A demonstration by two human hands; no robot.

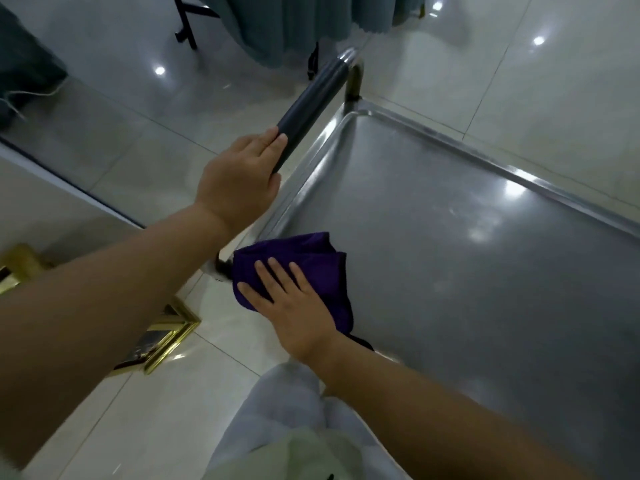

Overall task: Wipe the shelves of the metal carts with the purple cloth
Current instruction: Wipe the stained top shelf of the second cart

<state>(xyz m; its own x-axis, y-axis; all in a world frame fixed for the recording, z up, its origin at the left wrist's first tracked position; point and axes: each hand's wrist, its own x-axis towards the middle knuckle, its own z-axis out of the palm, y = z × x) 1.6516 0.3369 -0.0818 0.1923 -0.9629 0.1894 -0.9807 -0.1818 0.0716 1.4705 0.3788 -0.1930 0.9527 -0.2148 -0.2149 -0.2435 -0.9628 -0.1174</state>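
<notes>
While there's no readable writing or brand anywhere, the purple cloth (294, 261) is deep violet, bunched up and creased, sitting at the near-left corner of the cart's top shelf (450, 237). Right hand (294, 306) presses it flat, fingers straight and spread. Left hand (239, 181) is wrapped round the dark handle (311, 98).
</notes>
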